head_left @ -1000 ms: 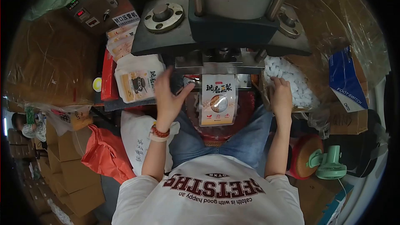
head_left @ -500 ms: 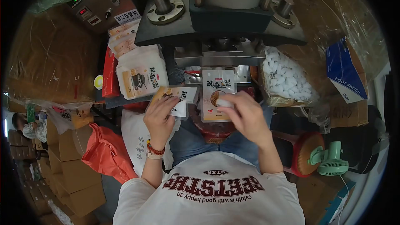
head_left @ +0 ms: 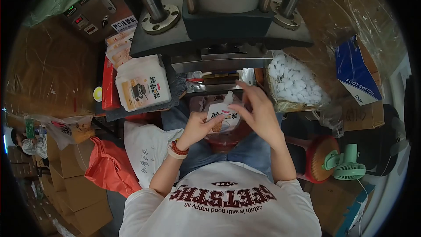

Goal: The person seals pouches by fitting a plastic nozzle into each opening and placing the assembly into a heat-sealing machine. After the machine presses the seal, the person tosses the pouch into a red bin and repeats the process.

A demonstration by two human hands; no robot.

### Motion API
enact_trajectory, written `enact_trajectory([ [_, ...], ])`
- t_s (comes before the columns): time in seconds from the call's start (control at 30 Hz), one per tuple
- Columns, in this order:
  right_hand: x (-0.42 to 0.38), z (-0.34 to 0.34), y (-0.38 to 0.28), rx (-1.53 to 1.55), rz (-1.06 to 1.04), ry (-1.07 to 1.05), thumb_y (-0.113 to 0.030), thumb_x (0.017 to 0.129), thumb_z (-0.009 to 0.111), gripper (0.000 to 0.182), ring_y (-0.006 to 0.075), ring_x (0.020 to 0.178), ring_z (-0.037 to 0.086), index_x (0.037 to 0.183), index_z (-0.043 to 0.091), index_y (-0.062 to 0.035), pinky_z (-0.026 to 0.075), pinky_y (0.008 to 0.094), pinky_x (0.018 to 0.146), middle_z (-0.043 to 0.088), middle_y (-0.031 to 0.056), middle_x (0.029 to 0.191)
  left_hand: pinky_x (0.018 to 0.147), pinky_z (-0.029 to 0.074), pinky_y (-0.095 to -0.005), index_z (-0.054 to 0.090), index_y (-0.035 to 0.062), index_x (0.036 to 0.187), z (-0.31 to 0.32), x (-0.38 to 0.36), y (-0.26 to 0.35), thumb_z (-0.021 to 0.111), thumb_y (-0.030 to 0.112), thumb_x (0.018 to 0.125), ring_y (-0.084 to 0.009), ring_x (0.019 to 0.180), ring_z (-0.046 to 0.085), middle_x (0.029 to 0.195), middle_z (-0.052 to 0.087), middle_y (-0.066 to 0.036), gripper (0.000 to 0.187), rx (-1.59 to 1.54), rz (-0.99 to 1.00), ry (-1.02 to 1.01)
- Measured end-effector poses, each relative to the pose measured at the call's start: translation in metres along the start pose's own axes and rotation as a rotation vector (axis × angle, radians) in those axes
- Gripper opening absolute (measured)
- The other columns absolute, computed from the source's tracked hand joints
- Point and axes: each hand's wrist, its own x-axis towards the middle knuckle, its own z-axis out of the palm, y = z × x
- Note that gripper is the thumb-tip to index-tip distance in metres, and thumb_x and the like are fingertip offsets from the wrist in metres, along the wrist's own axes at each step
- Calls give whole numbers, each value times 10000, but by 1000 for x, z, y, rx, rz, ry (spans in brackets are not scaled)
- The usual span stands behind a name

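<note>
My left hand (head_left: 199,128) is closed on a printed white spout pouch (head_left: 224,113), its thumb lying across the front. A white plastic spout (head_left: 229,97) stands at the pouch's upper edge. Beside the pouch on the right is my right hand (head_left: 262,115), fingers stretched apart and thumb tip right at the pouch's edge. The pouch is over my lap, in front of the press machine's metal jaw (head_left: 219,83). A stack of similar pouches (head_left: 147,85) sits on a dark cloth to the left.
The large press (head_left: 226,26) overhangs the work area. At right, a plastic-lined box holds many white spouts (head_left: 296,81), beside a blue foot switch box (head_left: 357,70). A green fan (head_left: 350,162) stands lower right. A red bag (head_left: 112,166) and a control box (head_left: 98,13) are at left.
The pouch pieces at left and the pouch before the jaw have left their places. My left hand moved right, now gripping a pouch with a spout; my right hand's fingers opened. The view shifted slightly.
</note>
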Motion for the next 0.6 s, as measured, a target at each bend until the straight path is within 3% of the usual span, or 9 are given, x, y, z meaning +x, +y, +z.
enact_trajectory([
  [0.07, 3, -22, 1, -111, 81, 180, -124, 810, 709, 351, 132, 642, 504, 1126, 610, -7, 412, 247, 576, 544, 48, 737, 644, 505, -225, 683, -61, 924, 4, 12, 5, 660, 208, 896, -83, 713, 631, 832, 699, -60, 271, -350, -223, 25],
  [0.17, 9, -53, 11, -346, 270, 356, -172, 831, 682, 288, 260, 686, 556, 1051, 618, 2, 460, 359, 626, 573, 126, 789, 663, 522, -240, 666, -70, 969, 3, 32, 11, 669, 195, 887, -108, 744, 649, 895, 694, -96, 277, -727, -212, 115],
  [0.2, 7, -57, 29, -346, 272, 351, -172, 831, 682, 288, 260, 686, 556, 1051, 618, 2, 460, 359, 626, 573, 126, 789, 682, 535, -254, 642, -79, 1006, 0, 39, 11, 671, 184, 883, -130, 786, 661, 946, 683, -110, 292, -786, -268, 109],
  [0.27, -3, -54, 76, -1016, 246, 231, -179, 834, 659, 249, 288, 788, 596, 996, 631, 9, 486, 398, 671, 610, 157, 844, 688, 537, -257, 638, -79, 1001, -5, 49, 10, 668, 187, 884, -132, 794, 662, 943, 682, -105, 292, -812, -296, 99],
  [0.37, 0, -40, 91, -875, 346, 132, -176, 820, 659, 248, 320, 877, 597, 981, 633, 11, 493, 444, 725, 622, 181, 885, 686, 529, -249, 632, -80, 979, -5, 52, 11, 673, 213, 883, -129, 785, 657, 927, 680, -104, 311, -858, -312, 102],
  [0.43, 2, -42, 96, -848, 300, 138, -160, 826, 652, 226, 308, 850, 604, 970, 636, 13, 497, 417, 720, 618, 182, 876, 677, 509, -229, 643, -56, 987, -9, 52, 9, 676, 235, 882, -107, 766, 644, 923, 683, -90, 311, -716, -326, 72],
  [0.5, 6, -47, 90, -831, 254, 155, -144, 832, 645, 203, 297, 823, 611, 959, 638, 15, 501, 389, 716, 614, 184, 868, 735, 491, -250, 608, -39, 1092, -33, 42, 10, 709, 316, 847, -145, 909, 621, 1030, 664, -115, 443, -560, -313, -34],
  [0.57, 9, -56, 70, -362, 469, 298, -114, 887, 595, 180, 240, 816, 635, 1012, 618, 14, 506, 321, 742, 648, 162, 937, 918, 428, -357, 508, 5, 1268, -54, 23, 12, 747, 383, 782, -249, 1160, 525, 1233, 576, -139, 660, 484, -2, 557],
  [0.6, 6, -56, 70, -362, 469, 296, -114, 887, 595, 180, 240, 816, 635, 1012, 618, 14, 506, 321, 742, 648, 162, 937, 981, 362, -408, 452, 23, 1321, -65, 11, 17, 769, 404, 737, -289, 1240, 445, 1311, 510, -141, 766, 931, -4, 660],
])
